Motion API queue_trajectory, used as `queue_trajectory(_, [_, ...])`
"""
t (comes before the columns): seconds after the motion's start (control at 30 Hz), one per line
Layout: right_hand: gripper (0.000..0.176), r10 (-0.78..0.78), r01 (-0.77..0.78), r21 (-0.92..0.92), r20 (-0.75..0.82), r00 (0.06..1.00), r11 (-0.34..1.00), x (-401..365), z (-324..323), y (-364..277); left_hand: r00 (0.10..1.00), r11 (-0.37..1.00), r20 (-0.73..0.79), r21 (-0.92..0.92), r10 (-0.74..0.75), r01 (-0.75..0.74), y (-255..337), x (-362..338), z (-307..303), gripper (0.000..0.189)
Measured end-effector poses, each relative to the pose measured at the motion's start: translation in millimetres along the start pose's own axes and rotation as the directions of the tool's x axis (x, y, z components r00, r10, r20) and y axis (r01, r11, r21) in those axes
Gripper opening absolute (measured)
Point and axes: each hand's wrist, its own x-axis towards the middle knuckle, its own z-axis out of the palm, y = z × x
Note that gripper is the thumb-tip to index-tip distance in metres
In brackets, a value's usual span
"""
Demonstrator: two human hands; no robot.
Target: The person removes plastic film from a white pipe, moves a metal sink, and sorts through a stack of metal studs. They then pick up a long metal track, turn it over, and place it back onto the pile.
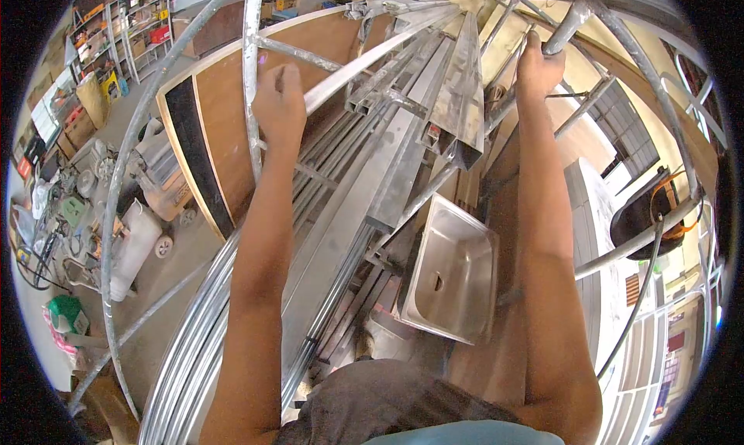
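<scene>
My left hand (279,104) reaches up to a stack of long aluminium profiles (403,112) on a raised rack and closes on a thin silver bar (349,71) near a vertical metal pipe (252,65). My right hand (537,67) is raised further right and grips a grey scaffold pipe (570,26). Both arms stretch up and away from me. The profiles are silver box sections and channels, their cut ends pointing toward me.
A stainless steel sink basin (453,278) lies below the profiles. A brown board with a black edge (205,143) leans at left. More pipes (194,336) run lower left. The floor at left holds a white cylinder (136,247) and clutter.
</scene>
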Motion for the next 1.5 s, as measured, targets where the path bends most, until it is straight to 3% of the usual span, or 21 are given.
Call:
queue_trajectory(0.03, [0.044,0.031,-0.031,0.006,0.027,0.999,0.999,-1.2,-2.7,-2.1,1.000,1.000,-0.005,-0.005,0.002,-0.002,6.7,-0.3,-3.6,0.031])
queue_trajectory(0.07, [0.044,0.028,-0.028,0.001,0.027,0.999,1.000,0.9,-0.3,1.6,0.969,0.968,-0.006,0.047,0.247,-0.247,15.7,-4.2,-5.5,0.027])
queue_trajectory(0.1, [0.043,-0.006,0.006,0.017,0.009,1.000,1.000,3.5,2.6,7.4,0.881,0.877,0.007,0.096,0.472,-0.471,26.0,-10.1,-6.3,0.023])
queue_trajectory(0.13, [0.042,-0.041,0.041,0.033,-0.007,0.999,0.999,5.2,5.5,13.3,0.886,0.882,0.008,0.093,0.464,-0.463,38.4,-17.2,-3.4,0.023])
queue_trajectory(0.2, [0.041,-0.041,0.040,0.042,0.008,0.999,0.998,2.5,3.0,11.5,0.880,0.941,0.338,-0.179,0.334,-0.288,66.4,-35.1,7.6,0.022])
queue_trajectory(0.23, [0.040,-0.041,0.040,0.065,0.014,0.999,0.997,3.0,2.4,8.3,0.883,0.942,0.336,-0.182,0.329,-0.282,66.6,-39.5,18.7,0.022])
queue_trajectory(0.27, [0.040,-0.049,0.047,0.064,0.016,0.999,0.997,4.2,2.8,10.2,0.809,0.909,0.503,0.104,0.303,-0.405,62.8,-41.7,33.4,0.022])
queue_trajectory(0.3, [0.040,-0.041,0.040,0.064,0.021,0.999,0.997,5.0,3.5,13.5,0.734,0.769,0.645,0.352,0.214,-0.534,65.4,-41.8,42.8,0.023])
queue_trajectory(0.33, [0.039,-0.034,0.032,0.067,0.027,0.999,0.997,7.3,5.7,15.7,0.740,0.772,0.638,0.354,0.213,-0.528,67.6,-42.6,50.6,0.023])
queue_trajectory(0.4, [0.040,-0.035,0.034,0.047,0.020,0.999,0.998,8.0,5.9,11.7,0.709,0.607,0.693,0.510,0.130,-0.609,75.8,-40.5,62.0,0.026])
queue_trajectory(0.43, [0.041,-0.025,0.025,0.019,0.011,1.000,1.000,6.6,4.9,11.7,0.712,0.609,0.691,0.512,0.128,-0.606,79.5,-34.5,69.1,0.026])
queue_trajectory(0.5, [0.040,-0.013,0.013,0.010,0.002,1.000,1.000,4.3,5.1,8.5,0.477,0.619,0.833,0.537,-0.281,-0.573,82.8,-15.2,85.1,0.036])
queue_trajectory(0.6, [0.040,-0.041,0.041,-0.002,-0.025,0.999,0.999,7.5,8.0,11.8,0.558,0.672,0.781,0.575,-0.280,-0.468,53.7,-13.0,104.2,0.032])
queue_trajectory(0.93, [0.037,-0.025,0.025,0.013,-0.016,1.000,1.000,8.4,8.0,16.4,0.555,0.715,0.802,0.520,-0.220,-0.468,52.3,-12.9,83.2,0.026])
queue_trajectory(1.1, [0.035,-0.032,0.032,0.018,0.037,0.999,0.999,9.4,5.0,16.7,0.613,0.743,0.762,0.530,-0.208,-0.408,53.6,-13.8,76.4,0.026])
queue_trajectory(1.23, [0.034,-0.098,0.099,-0.018,0.057,0.994,0.995,17.6,4.9,21.5,0.560,0.696,0.801,0.526,-0.212,-0.488,52.2,-9.9,68.1,0.025])
queue_trajectory(1.27, [0.029,-0.138,0.137,-0.057,-0.013,0.990,0.989,17.2,7.2,22.0,0.577,0.705,0.796,0.517,-0.186,-0.486,52.1,-8.0,62.1,0.026])
queue_trajectory(1.33, [0.028,-0.072,0.072,-0.036,-0.011,0.997,0.997,13.2,6.0,18.2,0.596,0.711,0.786,0.514,-0.165,-0.480,50.4,-9.7,53.8,0.027])
queue_trajectory(1.5, [0.030,-0.107,0.107,-0.011,0.035,0.994,0.994,17.3,5.7,22.5,0.584,0.701,0.796,0.509,-0.162,-0.499,53.8,-5.6,45.5,0.025])
